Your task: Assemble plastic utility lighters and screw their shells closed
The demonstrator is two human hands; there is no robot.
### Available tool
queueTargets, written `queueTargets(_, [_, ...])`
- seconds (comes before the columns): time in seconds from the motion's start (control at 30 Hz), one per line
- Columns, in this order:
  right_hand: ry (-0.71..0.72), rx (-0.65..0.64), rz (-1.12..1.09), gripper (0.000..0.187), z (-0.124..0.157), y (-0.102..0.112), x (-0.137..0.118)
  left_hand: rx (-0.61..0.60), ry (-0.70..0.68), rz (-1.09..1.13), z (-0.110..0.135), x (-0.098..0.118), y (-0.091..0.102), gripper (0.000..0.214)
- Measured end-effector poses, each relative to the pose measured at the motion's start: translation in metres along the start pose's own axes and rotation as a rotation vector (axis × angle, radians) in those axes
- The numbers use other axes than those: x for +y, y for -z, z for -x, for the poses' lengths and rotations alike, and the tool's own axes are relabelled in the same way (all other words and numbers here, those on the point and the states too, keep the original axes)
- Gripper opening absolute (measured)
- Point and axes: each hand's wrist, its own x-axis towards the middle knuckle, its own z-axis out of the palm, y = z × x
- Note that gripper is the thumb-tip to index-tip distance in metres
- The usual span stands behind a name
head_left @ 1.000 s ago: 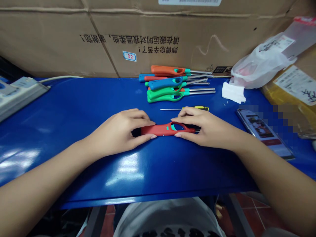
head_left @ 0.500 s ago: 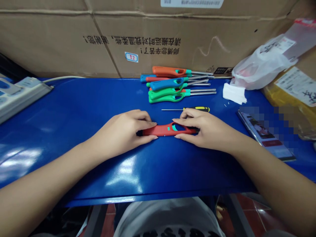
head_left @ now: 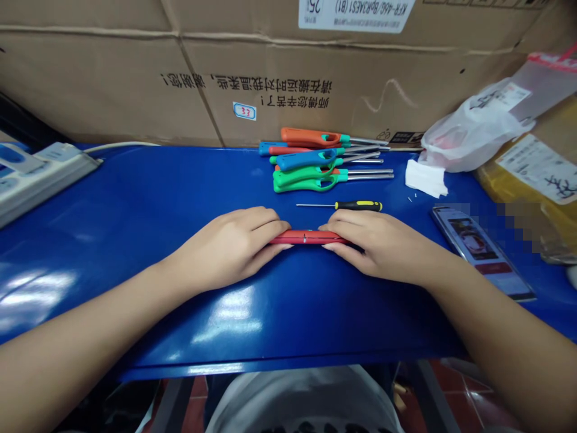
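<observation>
A red long-necked gas lighter (head_left: 305,237) lies crosswise between my hands, its narrow edge with a seam turned up towards me. My left hand (head_left: 246,243) is closed on its left end. Around the right part of the same lighter, my right hand (head_left: 374,243) is closed, hiding that end and most of the trigger loop. Just beyond my right hand a screwdriver (head_left: 358,205) with a black and yellow handle lies on the blue table (head_left: 288,313). Farther back is a pile of similar lighters (head_left: 309,159) in orange, blue, red and green, with metal necks pointing right.
A cardboard box (head_left: 135,90) walls off the back. At the left stands a white power strip (head_left: 45,177). On the right are a phone (head_left: 484,252), a folded white tissue (head_left: 426,178), a plastic bag (head_left: 473,135) and a yellow-taped parcel (head_left: 541,180). Small white bits lie near the tissue.
The red lighter has been rolled in my hands from its broad side, where the trigger loop showed, onto its narrow seam edge. Both hands still hold it in about the same place.
</observation>
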Motion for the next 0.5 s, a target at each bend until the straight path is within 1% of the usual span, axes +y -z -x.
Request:
queueTargets(0.2, [-0.024,-0.017,0.101,0.039,-0.0001,0.0009,0.0002,-0.035,0.012,0.057,0.0001,0.0012,-0.0004,0.029])
queueTargets(0.37, [-0.038,-0.018,0.088,0.038,-0.0003,0.0001,0.0001,-0.045,0.018,0.071,0.0004,0.0025,-0.0002,0.028])
queueTargets(0.5, [-0.049,0.069,0.027,0.034,0.002,-0.0005,0.0034,-0.047,0.039,0.093,0.0011,0.0,0.0008,0.027])
